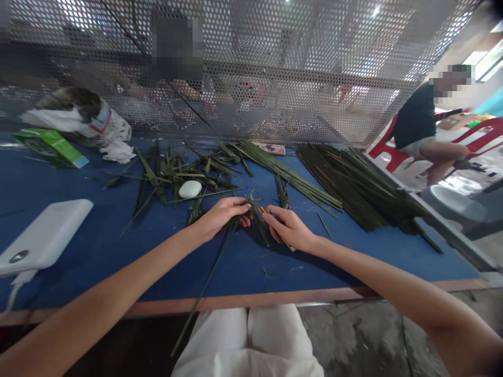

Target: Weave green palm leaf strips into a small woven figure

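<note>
While I watch from my remote station, the left hand (222,217) has its fingers closed on a green palm leaflet (252,212) at lower centre of the frame, and the right hand (288,228) pinches a pale palm midrib (291,247) just beside it, above the blue surface (86,277).

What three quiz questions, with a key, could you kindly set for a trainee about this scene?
1. True or false: the power bank lies on the blue table, to the left of both hands in view.
2. What colour is the chair under the seated person?
3. Which is nearer the left hand: A, the white oval object, or B, the large bundle of stalks?

Key: 1 true; 2 red; 3 A.
</note>
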